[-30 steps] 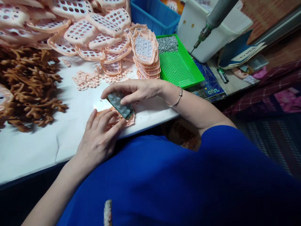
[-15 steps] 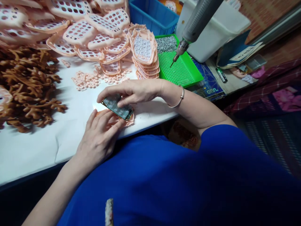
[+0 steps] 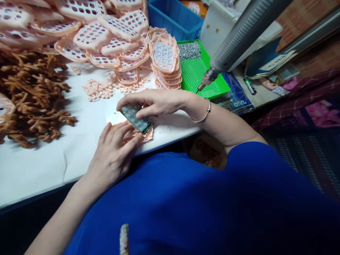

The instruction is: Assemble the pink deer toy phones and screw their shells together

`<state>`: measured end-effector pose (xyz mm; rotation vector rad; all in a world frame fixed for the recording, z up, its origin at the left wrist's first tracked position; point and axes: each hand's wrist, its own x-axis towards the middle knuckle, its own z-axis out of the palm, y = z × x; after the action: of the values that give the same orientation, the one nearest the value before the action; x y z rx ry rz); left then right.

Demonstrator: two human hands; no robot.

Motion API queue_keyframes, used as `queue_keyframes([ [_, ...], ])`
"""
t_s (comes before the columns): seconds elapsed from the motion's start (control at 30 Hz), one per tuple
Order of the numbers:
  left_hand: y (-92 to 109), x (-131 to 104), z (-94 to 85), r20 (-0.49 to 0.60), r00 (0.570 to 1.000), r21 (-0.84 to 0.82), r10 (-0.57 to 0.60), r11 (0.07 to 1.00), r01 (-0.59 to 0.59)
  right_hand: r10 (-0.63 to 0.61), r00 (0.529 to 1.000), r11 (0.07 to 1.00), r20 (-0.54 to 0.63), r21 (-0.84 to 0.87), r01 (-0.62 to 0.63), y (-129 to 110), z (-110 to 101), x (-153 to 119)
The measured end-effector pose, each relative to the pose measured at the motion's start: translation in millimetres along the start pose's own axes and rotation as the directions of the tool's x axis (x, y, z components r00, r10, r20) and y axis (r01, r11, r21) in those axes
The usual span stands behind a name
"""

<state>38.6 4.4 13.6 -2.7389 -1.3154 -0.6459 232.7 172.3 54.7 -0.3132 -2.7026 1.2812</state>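
My right hand [image 3: 156,104] grips a green circuit board [image 3: 136,115] with a greyish, translucent pad layer on its upper face. Thumb and fingers pinch the board, which tilts over a pink plastic shell [image 3: 148,137] near the table's front edge. My left hand [image 3: 114,147] is bent around the near left side of that shell, its fingertips on the shell and close to the board's lower edge. Most of the shell is hidden under the board and my fingers.
An electric screwdriver [image 3: 233,44] hangs over a green tray [image 3: 223,85] of screws. Stacked pink shells [image 3: 166,58], small pink pieces [image 3: 98,89] and a heap of brown branching parts [image 3: 37,99] lie on the white table [image 3: 87,141]. A blue bin [image 3: 172,21] stands behind.
My right hand and the circuit board have shifted slightly right. The hanging screwdriver has swung lower and to the right. My left hand has hardly moved.
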Motion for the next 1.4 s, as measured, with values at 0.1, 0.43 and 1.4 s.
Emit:
queue_keyframes([
  [0.1,0.3,-0.4,-0.4,0.012,1.000,-0.002,-0.006,1.000,0.006,0.026,0.999,0.998,0.027,0.056,-0.027,-5.2,-1.8,-0.7],
  [0.43,0.3,-1.8,1.0,0.001,1.000,-0.061,-0.023,0.998,0.023,0.107,0.990,0.960,0.095,0.251,-0.128,-5.1,-3.8,1.1],
  [1.4,0.9,-0.5,-0.8,0.019,0.999,-0.036,-0.036,0.999,0.037,0.006,0.999,1.000,0.048,0.029,-0.007,-7.8,-4.2,4.7],
])
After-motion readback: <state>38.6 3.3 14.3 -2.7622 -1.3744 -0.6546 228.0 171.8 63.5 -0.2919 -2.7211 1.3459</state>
